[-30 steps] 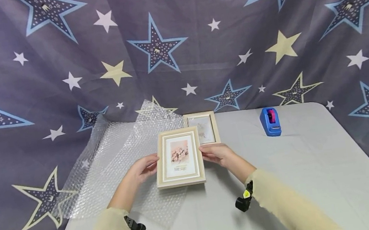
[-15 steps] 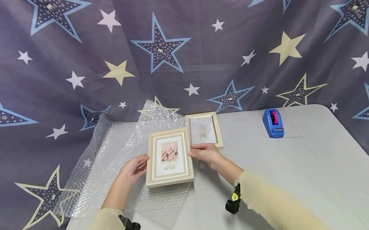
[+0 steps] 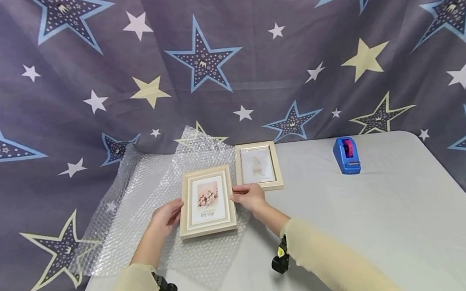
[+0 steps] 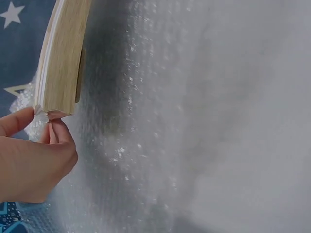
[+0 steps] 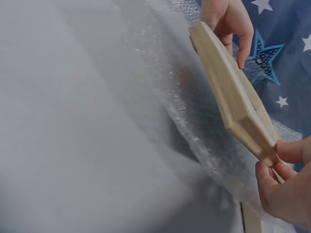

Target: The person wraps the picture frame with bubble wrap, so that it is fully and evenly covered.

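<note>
Through the head camera I see both forearms stretched forward over the grey table (image 3: pixel 360 237), the left hand (image 3: pixel 168 215) and right hand (image 3: pixel 250 197) set at opposite sides of a pale wooden picture frame (image 3: pixel 207 201), which is held face up and slightly tilted above clear bubble wrap (image 3: pixel 118 244), left of a second frame (image 3: pixel 258 166). My wrist views show thumb and curled fingers of each hand pinching its edges. On its white insert, beneath pink flowers, I read "free style", with a smaller line above too tiny to make out.
</note>
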`<action>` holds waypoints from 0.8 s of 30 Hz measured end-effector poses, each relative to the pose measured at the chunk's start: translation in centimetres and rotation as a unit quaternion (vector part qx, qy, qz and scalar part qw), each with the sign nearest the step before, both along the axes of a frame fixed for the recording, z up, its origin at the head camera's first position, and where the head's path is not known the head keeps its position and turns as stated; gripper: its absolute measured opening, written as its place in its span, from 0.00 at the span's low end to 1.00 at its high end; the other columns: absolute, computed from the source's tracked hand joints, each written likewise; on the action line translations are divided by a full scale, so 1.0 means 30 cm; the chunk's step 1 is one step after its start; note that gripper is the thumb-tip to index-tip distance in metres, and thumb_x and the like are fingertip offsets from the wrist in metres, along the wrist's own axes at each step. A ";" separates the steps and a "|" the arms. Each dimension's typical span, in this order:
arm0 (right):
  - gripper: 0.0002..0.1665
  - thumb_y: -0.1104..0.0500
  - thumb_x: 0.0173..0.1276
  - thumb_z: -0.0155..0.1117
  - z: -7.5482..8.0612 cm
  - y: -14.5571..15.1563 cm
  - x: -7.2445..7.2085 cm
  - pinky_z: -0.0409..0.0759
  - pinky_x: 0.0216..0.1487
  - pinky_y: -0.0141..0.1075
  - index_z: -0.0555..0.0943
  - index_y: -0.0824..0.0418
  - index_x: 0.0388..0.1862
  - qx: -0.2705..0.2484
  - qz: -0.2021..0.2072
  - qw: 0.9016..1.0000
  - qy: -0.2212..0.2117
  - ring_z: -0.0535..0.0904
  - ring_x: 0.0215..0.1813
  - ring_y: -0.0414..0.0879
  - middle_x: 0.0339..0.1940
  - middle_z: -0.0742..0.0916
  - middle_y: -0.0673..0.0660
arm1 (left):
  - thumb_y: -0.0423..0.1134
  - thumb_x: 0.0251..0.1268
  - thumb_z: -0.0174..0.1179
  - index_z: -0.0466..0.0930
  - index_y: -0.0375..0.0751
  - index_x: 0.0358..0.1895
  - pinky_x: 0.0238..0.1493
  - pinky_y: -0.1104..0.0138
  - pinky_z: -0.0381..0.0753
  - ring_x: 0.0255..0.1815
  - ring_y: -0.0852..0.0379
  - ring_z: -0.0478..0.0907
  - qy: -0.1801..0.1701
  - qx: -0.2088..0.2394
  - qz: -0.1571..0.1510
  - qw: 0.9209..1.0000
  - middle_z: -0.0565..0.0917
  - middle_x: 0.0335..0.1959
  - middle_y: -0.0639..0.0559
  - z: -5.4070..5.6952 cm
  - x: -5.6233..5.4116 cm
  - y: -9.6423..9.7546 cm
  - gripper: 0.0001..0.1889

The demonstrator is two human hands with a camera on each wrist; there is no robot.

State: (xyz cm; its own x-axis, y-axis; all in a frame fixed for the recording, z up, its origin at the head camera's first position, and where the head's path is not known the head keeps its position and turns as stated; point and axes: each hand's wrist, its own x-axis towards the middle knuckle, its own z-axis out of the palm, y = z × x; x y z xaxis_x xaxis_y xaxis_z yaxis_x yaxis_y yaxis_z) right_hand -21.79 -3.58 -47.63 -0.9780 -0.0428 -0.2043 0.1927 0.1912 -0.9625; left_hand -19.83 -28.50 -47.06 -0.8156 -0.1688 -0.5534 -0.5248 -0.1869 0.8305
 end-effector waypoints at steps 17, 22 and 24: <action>0.24 0.72 0.53 0.69 -0.094 -0.004 0.009 0.87 0.44 0.32 0.81 0.72 0.51 0.032 0.037 0.998 0.047 0.87 0.49 0.55 0.47 0.88 0.67 | 0.35 0.67 0.57 0.70 0.34 0.65 0.46 0.80 0.80 0.36 0.74 0.77 0.035 -0.151 -0.016 0.988 0.72 0.67 0.38 -0.090 -0.002 0.024 0.24; 0.24 0.72 0.53 0.69 -0.108 -0.006 0.008 0.87 0.44 0.32 0.81 0.71 0.52 0.035 0.039 0.997 0.055 0.87 0.48 0.55 0.46 0.88 0.66 | 0.36 0.68 0.56 0.71 0.35 0.64 0.44 0.81 0.79 0.35 0.75 0.76 0.033 -0.167 -0.008 0.985 0.75 0.65 0.39 -0.091 0.000 0.028 0.23; 0.24 0.73 0.53 0.68 -0.108 -0.010 0.010 0.87 0.44 0.32 0.81 0.72 0.52 0.029 0.039 0.997 0.058 0.87 0.48 0.56 0.46 0.88 0.67 | 0.35 0.67 0.57 0.72 0.33 0.64 0.40 0.81 0.79 0.33 0.74 0.76 0.037 -0.160 0.003 0.986 0.79 0.60 0.41 -0.092 -0.002 0.030 0.22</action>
State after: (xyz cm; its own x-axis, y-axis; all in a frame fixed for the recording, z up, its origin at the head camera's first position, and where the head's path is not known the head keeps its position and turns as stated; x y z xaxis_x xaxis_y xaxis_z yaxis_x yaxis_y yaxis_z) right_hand -21.48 -3.87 -50.88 -0.9893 -0.1115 -0.0943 0.0629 0.2575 -0.9642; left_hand -19.88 -27.58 -49.80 -0.8497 -0.3306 -0.4106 -0.4607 0.0869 0.8833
